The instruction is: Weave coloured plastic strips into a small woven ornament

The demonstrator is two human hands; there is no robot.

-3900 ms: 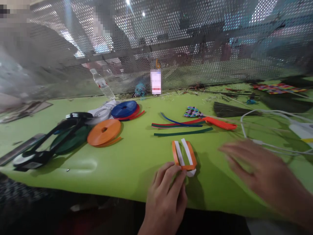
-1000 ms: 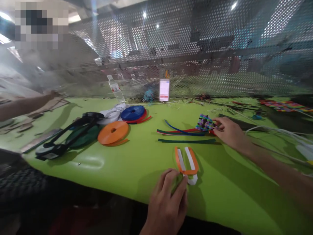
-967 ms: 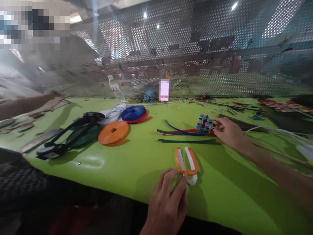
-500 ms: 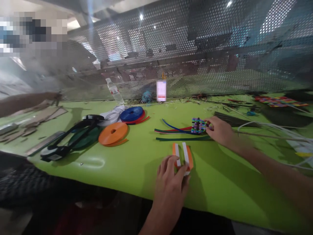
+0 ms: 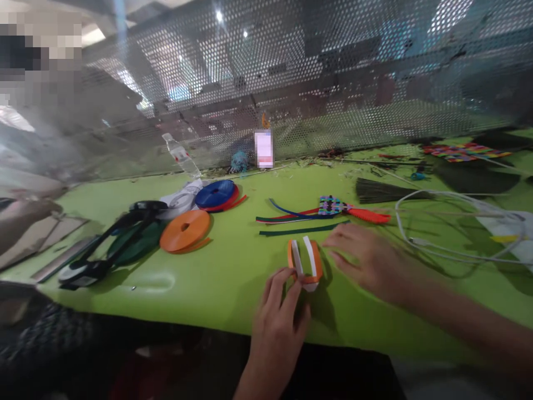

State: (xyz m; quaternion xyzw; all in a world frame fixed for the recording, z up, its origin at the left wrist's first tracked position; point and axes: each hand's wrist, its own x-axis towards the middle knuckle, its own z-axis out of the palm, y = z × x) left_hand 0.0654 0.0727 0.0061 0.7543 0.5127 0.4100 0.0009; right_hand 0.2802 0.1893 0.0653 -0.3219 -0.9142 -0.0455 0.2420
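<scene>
Folded orange and white strips (image 5: 305, 262) lie interlocked near the front of the green table (image 5: 233, 278). My left hand (image 5: 278, 322) rests on the table with its fingertips pressed on the near end of the strips. My right hand (image 5: 370, 261) hovers just right of the strips, fingers stretched out and holding nothing. Farther back lie a small multicoloured woven piece (image 5: 331, 205), an orange comb-like tool (image 5: 368, 215), and loose red, blue and dark green strips (image 5: 300, 222).
Rolls of orange (image 5: 185, 229), blue (image 5: 214, 193) and dark green (image 5: 133, 243) strip sit at left beside a black tool (image 5: 104, 250). A white cable (image 5: 453, 222) loops at right. A plastic bottle (image 5: 179, 155) leans on the perforated metal screen (image 5: 291, 83). Another woven mat (image 5: 464, 151) lies far right.
My right hand let go of the woven piece at the back and came forward beside the orange and white strips. My left hand stays pressed on the strips.
</scene>
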